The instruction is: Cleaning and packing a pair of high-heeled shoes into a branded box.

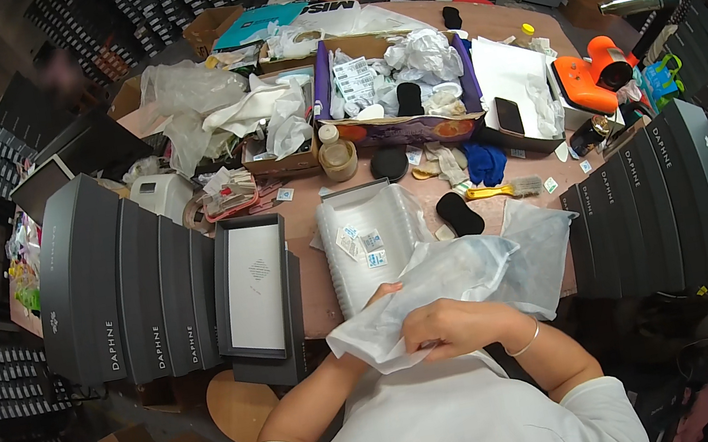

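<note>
Head view: a frosted bag (438,277) lies across both hands in front of the white shirt (462,418), its contents unclear. The right hand (456,326) is curled nearly closed, its fingers pinching the bag's near edge. The left hand (383,292) is mostly behind the bag, so how far it is closed, or what it grips, I cannot tell. A second frosted bag (546,250) lies just to the right. Beyond the hands, a ribbed white wrap (350,282) holds small packets (375,259). On the left, an open grey box (284,270) contains white paper (251,285). Farther back, a purple carton (414,129) is filled with crumpled paper (425,57) and a black pad (409,100)
</note>
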Motion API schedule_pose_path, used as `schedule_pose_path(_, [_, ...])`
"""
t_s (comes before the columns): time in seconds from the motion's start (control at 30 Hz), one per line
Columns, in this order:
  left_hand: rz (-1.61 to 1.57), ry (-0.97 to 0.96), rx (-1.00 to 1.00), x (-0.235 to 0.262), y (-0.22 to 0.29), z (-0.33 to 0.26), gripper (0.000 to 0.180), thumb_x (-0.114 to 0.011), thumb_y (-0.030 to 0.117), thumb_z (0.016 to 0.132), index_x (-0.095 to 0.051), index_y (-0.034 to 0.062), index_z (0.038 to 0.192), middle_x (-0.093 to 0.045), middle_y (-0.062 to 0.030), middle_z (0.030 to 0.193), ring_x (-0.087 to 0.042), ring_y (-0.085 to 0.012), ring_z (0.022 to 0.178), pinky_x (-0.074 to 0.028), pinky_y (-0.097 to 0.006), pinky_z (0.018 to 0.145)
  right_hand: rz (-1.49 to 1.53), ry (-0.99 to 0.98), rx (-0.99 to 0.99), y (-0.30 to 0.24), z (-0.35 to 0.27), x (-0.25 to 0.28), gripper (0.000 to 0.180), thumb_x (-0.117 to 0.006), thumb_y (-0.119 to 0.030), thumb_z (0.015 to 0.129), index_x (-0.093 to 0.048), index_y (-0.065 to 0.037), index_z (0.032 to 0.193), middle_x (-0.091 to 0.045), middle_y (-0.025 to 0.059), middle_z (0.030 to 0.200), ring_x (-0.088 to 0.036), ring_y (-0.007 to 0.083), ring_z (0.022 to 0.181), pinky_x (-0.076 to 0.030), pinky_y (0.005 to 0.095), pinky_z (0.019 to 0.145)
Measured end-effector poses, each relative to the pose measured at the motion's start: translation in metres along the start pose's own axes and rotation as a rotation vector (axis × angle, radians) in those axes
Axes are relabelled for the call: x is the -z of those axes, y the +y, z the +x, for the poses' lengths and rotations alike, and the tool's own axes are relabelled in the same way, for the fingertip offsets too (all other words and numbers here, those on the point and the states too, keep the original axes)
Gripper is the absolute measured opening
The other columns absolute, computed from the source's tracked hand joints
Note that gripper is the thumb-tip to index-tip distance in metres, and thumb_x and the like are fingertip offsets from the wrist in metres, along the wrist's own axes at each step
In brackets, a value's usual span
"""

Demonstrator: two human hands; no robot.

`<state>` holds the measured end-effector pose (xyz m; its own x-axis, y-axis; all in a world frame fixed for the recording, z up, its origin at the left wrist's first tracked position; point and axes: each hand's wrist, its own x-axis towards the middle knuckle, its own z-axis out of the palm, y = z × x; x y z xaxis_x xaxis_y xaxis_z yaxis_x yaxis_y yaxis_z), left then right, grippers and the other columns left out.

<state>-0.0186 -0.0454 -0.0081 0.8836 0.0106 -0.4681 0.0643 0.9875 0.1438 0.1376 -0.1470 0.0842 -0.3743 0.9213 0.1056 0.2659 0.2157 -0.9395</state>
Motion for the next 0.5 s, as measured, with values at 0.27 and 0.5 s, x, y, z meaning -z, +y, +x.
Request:
schedule_pose_path(0.27, [0.369, 0.085, -0.528, -0.008, -0.015, 0.018, 0.059, -0.07, 0.026, 0.077, -0.05, -0.002, 0.126, -0.057, -0.0157, 0.121, -0.056, -0.0252, 0.114, -0.045, -0.041, 0.098, 0.974, 1.095, -0.353, 0.091, -0.074, -0.028, 0.032, -0.057, -0.024, 0.095, -0.057, 0.001, 0.115, -0.064, 0.0083, 0.108, -0.062, 0.0228, 0.099, -0.048, 0.0334, 0.089])
schedule_pose_path(0.5, [1.458, 0.398, -1.012, -0.005, -0.031, -0.004, 0.07, -0.072, 0.021, 0.078, -0.042, -0.0022, 0.137, -0.03, -0.023, 0.147, -0.034, -0.0334, 0.136, -0.033, -0.04, 0.109, 0.809, 0.951, -0.364, 0.075, 0.01, -0.018, 0.048, -0.063, -0.026, 0.093, -0.048, 0.003, 0.129, -0.06, 0.0095, 0.12, -0.059, 0.0161, 0.104, -0.049, 0.0322, 0.089])
